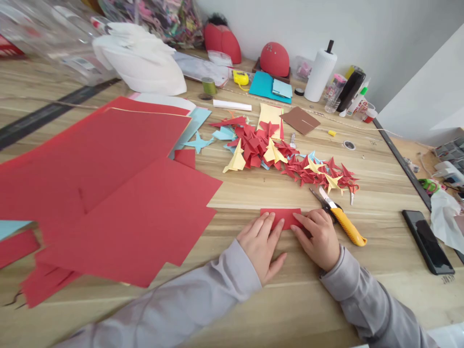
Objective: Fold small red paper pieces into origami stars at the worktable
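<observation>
A small folded strip of red paper [284,215] lies flat on the wooden table in front of me. My left hand [258,241] rests over its left part, fingers stretched out and thumb apart, with the fingertips pressing on the paper. At the strip's right end is my right hand [317,237], its index finger and thumb on the paper and its other fingers curled in. Just right of that hand lie a yellow utility knife [348,226] and dark-handled scissors [328,205], partly covered by the knife. Beyond the strip is a pile of folded red, yellow and blue paper shapes [253,145].
Large red paper sheets [137,217] spread across the left side. A black phone [427,241] lies at the right. Farther back are a brown paper square [300,120], blue paper [266,86], a yellow tape measure [240,77], a white bottle [321,75] and small orange scissors [352,191].
</observation>
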Motion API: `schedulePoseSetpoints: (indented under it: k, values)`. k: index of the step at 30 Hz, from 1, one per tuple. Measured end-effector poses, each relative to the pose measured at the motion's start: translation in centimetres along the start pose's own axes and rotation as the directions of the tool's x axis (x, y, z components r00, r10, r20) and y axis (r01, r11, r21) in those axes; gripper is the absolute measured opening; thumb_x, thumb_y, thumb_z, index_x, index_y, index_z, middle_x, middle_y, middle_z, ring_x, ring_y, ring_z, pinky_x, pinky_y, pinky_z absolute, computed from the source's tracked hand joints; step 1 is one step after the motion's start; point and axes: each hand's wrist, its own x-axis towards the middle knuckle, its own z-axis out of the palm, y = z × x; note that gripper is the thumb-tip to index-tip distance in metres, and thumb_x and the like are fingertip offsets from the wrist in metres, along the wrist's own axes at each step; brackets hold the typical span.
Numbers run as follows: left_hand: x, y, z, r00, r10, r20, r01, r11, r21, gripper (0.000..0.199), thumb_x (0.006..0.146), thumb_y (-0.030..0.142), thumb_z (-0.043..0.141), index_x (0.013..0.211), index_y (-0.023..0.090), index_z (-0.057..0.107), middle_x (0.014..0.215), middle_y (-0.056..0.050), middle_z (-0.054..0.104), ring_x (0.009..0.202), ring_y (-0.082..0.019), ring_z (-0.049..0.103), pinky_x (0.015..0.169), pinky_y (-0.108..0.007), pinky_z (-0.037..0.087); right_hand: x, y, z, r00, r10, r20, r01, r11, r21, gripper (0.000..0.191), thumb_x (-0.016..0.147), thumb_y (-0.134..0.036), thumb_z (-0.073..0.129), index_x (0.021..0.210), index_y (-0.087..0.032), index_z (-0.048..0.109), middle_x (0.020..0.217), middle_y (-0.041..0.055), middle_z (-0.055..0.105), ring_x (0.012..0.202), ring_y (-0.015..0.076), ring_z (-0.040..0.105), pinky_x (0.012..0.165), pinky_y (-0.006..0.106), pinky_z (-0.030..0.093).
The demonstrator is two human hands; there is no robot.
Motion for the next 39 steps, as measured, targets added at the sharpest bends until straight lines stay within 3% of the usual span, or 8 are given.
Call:
schedulePoseSetpoints:
  k: [4,7,12,16,30,39]
  values:
    - [0.1,0.1,-0.2,1.0,-0.009,0.023,0.009,1.0,0.02,0.062,0.076,0.046,0.048,0.127,0.011,0.048,0.126,-0.019,0.048,0.116,-0.032,0.042,0.096,-0.043,0.034,-0.2,-0.1,-0.3,0.997,-0.03,-0.072,0.032,0.999,0.019,0.023,0.082,-0.029,0.054,0.098,-0.019,0.067,0.087,0.0084,0.06,0.081,0.0195,0.053,0.075,0.037,0.043]
    - [0.0,0.0,-0.1,1.0,0.018,0.026,-0.019,0.999,0.035,0.062,0.076,0.047,0.047,0.127,0.01,0.048,0.126,-0.02,0.048,0.115,-0.032,0.043,0.094,-0.044,0.035,-0.3,-0.3,-0.5,0.988,-0.12,-0.1,0.122,0.992,0.018,0.022,0.08,-0.025,0.056,0.098,-0.018,0.065,0.099,0.0097,0.061,0.094,0.0221,0.053,0.083,0.04,0.041]
    - [0.1,-0.1,-0.1,0.999,0.032,0.033,-0.035,0.997,0.072,0.061,0.079,0.047,0.044,0.127,0.01,0.047,0.125,-0.021,0.049,0.114,-0.032,0.044,0.093,-0.043,0.036,-0.2,-0.5,-0.3,0.969,-0.246,0.027,0.247,0.969,-0.014,0.025,0.082,-0.03,0.054,0.103,-0.02,0.063,0.114,0.0084,0.061,0.109,0.0251,0.048,0.097,0.049,0.03]
    - [0.2,-0.1,-0.1,0.998,0.033,0.051,-0.038,0.995,0.095,0.061,0.079,0.048,0.044,0.128,0.011,0.047,0.126,-0.021,0.049,0.114,-0.032,0.045,0.092,-0.043,0.036,-0.3,-0.3,0.0,0.966,-0.249,0.073,0.252,0.967,-0.034,0.028,0.083,-0.034,0.052,0.106,-0.021,0.062,0.113,0.0078,0.062,0.11,0.0246,0.048,0.1,0.051,0.025]
    - [0.4,-0.2,-0.4,0.996,0.036,0.081,-0.043,0.995,0.089,0.059,0.078,0.049,0.048,0.126,0.014,0.05,0.126,-0.021,0.049,0.115,-0.032,0.045,0.091,-0.043,0.038,-0.1,-0.1,0.0,0.968,-0.245,0.053,0.248,0.967,-0.053,0.021,0.083,-0.035,0.055,0.096,-0.023,0.067,0.109,0.0061,0.065,0.105,0.0223,0.051,0.1,0.049,0.024]
    - [-0.1,-0.1,0.9,0.998,0.058,0.011,-0.059,0.989,0.133,0.061,0.08,0.047,0.042,0.118,0.002,0.055,0.129,-0.024,0.048,0.121,-0.033,0.042,0.099,-0.045,0.033,0.1,-0.3,0.0,0.975,-0.219,0.032,0.22,0.974,-0.05,0.021,0.084,-0.036,0.053,0.091,-0.023,0.069,0.106,0.0056,0.066,0.102,0.0212,0.053,0.098,0.048,0.026]
